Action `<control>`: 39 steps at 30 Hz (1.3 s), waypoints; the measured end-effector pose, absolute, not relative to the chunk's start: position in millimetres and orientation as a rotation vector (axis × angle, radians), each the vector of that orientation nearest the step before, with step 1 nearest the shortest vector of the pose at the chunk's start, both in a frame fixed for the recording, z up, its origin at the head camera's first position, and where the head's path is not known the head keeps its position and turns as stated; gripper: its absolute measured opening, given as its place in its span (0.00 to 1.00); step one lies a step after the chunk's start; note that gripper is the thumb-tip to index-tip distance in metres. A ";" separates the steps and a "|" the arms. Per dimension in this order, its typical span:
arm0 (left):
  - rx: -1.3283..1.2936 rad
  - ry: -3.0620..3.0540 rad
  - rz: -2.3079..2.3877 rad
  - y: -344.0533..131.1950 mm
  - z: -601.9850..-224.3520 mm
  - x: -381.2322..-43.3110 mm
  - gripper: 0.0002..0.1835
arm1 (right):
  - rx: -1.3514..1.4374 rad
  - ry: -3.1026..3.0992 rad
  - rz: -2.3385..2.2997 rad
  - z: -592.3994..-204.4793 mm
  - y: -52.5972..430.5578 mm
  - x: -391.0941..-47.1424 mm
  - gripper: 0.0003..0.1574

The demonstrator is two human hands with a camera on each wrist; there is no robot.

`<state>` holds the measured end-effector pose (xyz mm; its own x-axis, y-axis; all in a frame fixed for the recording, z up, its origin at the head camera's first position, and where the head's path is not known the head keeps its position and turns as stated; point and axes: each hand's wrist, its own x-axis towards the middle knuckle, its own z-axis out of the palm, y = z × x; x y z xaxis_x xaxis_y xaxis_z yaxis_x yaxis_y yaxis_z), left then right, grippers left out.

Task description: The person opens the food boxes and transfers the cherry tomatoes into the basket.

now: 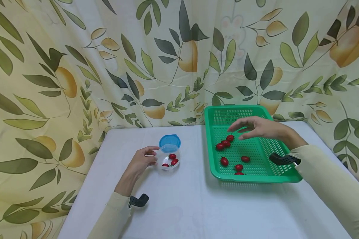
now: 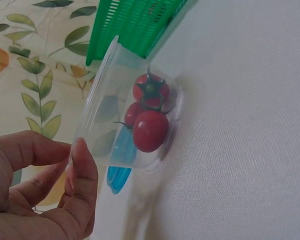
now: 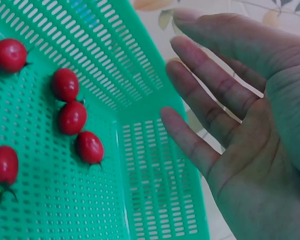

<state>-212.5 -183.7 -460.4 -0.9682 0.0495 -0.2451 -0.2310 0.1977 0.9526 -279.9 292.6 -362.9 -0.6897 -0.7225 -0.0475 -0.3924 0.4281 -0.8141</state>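
Observation:
At the left, my left hand (image 1: 140, 162) pinches the rim of a small clear plastic container (image 2: 97, 100) between thumb and fingers. Inside it lie 3 red cherry tomatoes (image 2: 151, 131) with green stems. Just behind the container, a blue lid (image 1: 169, 140) rests on the table. My right hand (image 1: 258, 128) hovers over the green plastic basket (image 1: 257, 178), palm inward, its fingers loosely extended with nothing between them. Several cherry tomatoes (image 3: 72, 117) are spread over the basket floor, apart from the right fingers.
A white cloth (image 1: 179, 205) covers the table. Behind and to the left hangs a curtain (image 1: 107, 66) printed with leaves and fruit. The basket's perforated walls rise around its tomatoes, right of the container. Black straps (image 1: 139, 200) sit on both wrists.

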 end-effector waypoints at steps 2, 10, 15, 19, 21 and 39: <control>-0.174 2.247 1.853 -183.8 -460.0 -212.2 0.24 | -0.950 2.289 -1.152 -363.5 288.7 -279.6 0.26; -0.167 2.250 1.857 -184.5 -461.9 -213.4 0.24 | -0.952 2.278 -1.099 -357.3 262.4 -278.2 0.24; -0.180 2.244 1.860 -184.2 -461.3 -213.6 0.24 | -1.020 2.195 -1.107 -353.9 241.0 -280.8 0.25; -0.184 2.235 1.862 -183.9 -460.2 -213.2 0.24 | -1.050 2.127 -1.108 -353.2 224.2 -283.7 0.25; -0.182 2.232 1.862 -183.9 -460.1 -213.1 0.24 | -1.052 2.116 -1.093 -353.1 216.2 -285.3 0.25; -0.179 2.237 1.868 -184.1 -460.2 -212.9 0.24 | -1.095 2.051 -0.961 -352.2 135.1 -297.0 0.29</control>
